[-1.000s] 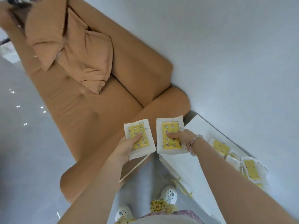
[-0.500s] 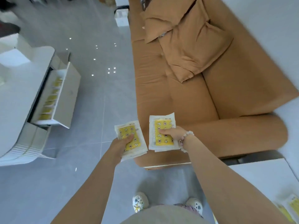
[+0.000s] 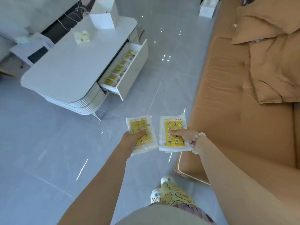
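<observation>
place: home living room | evidence: tan sofa with cushions | white coffee table, drawer open | grey tiled floor

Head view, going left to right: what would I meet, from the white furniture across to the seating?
table → open drawer → left packets → right packets → sofa
</observation>
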A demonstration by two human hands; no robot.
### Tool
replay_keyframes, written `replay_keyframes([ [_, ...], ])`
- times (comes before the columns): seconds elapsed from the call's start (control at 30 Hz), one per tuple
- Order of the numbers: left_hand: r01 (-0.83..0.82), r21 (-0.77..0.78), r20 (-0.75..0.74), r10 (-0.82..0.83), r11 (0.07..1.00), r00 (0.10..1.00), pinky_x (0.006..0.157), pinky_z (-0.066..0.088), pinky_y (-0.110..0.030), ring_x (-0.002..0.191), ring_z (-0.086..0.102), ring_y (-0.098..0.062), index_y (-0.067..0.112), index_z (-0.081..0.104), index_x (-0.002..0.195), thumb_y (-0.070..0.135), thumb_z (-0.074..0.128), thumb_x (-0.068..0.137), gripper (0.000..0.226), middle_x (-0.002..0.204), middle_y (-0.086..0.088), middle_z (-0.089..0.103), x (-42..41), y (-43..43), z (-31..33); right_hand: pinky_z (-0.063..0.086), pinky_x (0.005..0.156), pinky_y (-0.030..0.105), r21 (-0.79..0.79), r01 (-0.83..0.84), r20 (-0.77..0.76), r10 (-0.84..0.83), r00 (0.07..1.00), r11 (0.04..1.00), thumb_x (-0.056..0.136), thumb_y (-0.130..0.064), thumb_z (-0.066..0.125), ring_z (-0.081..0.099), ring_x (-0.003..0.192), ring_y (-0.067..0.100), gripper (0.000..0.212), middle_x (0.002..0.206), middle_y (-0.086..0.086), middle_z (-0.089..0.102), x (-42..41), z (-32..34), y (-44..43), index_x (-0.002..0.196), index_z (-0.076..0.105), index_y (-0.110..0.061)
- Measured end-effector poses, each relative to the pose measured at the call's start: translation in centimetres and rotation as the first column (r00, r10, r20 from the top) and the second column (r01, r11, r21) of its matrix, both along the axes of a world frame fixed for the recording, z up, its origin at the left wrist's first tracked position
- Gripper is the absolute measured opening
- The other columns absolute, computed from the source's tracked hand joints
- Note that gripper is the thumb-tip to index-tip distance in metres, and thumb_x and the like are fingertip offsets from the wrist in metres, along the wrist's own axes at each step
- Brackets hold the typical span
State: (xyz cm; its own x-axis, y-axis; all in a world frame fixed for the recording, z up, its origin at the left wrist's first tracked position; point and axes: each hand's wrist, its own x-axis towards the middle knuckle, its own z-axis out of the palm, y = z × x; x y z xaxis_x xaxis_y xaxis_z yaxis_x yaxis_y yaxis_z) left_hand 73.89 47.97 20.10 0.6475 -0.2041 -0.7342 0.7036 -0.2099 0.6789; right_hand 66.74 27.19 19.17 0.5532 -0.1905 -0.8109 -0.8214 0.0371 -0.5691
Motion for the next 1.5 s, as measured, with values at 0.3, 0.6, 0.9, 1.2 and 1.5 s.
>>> replay_keyframes([
  [0.3,-0.088,-0.028,-0.039,0.087,0.996,0.995,0.069,0.054,-0.032,0.079,0.068,-0.020,0.012,0.064,0.098,0.015,0.066,0.087,0.011,0.091,-0.006,0.070,5.8,-0.2,-0.9,0.030,0.028,0.013,-0.049,-0.111,-0.026,0.110,0.994,0.993,0.082,-0.042,0.069,0.050,0.062,0.007,0.035,0.101,0.001,0.065,8.3,0.0,-1.0,0.104,0.063,-0.014],
  [0.6,-0.082,-0.027,-0.092,0.079,0.996,0.993,0.072,0.055,-0.032,0.076,0.068,-0.018,0.013,0.065,0.093,0.015,0.067,0.086,0.008,0.087,-0.005,0.071,14.0,-5.7,-1.0,0.039,0.038,0.012,-0.013,-0.092,-0.072,0.090,0.993,0.996,0.078,-0.043,0.073,0.066,0.095,0.017,0.038,0.101,0.001,0.070,16.5,-0.7,-6.5,0.102,0.067,-0.014],
  [0.9,-0.176,-0.005,-0.101,0.174,0.984,0.979,0.073,0.055,-0.031,0.082,0.068,-0.020,0.009,0.063,0.106,0.014,0.067,0.086,0.020,0.095,-0.007,0.070,22.2,-4.4,-0.9,0.045,0.102,0.038,0.045,-0.157,-0.071,0.160,0.985,0.987,0.059,-0.048,0.083,0.065,0.104,0.024,0.065,0.109,0.005,0.070,26.6,-1.8,-5.0,0.111,0.067,-0.012],
  [1.2,-0.165,0.011,-0.125,0.165,0.986,0.978,0.066,0.053,-0.027,0.078,0.067,-0.016,0.010,0.063,0.109,0.014,0.067,0.086,0.024,0.090,-0.003,0.070,33.0,-2.3,-1.9,0.041,0.099,0.029,0.005,-0.219,-0.091,0.218,0.972,0.976,0.074,-0.049,0.073,0.059,0.109,0.019,0.060,0.118,0.002,0.063,38.4,-1.5,-2.2,0.120,0.062,-0.011],
  [1.5,-0.181,-0.002,-0.129,0.180,0.983,0.975,0.069,0.053,-0.029,0.080,0.065,-0.016,0.009,0.060,0.115,0.013,0.066,0.086,0.029,0.102,-0.007,0.067,46.7,-0.6,-3.2,0.044,0.102,0.034,-0.005,-0.190,-0.099,0.189,0.977,0.982,0.076,-0.040,0.075,0.063,0.105,0.022,0.052,0.112,0.006,0.068,50.6,-2.1,-1.1,0.115,0.064,-0.008],
])
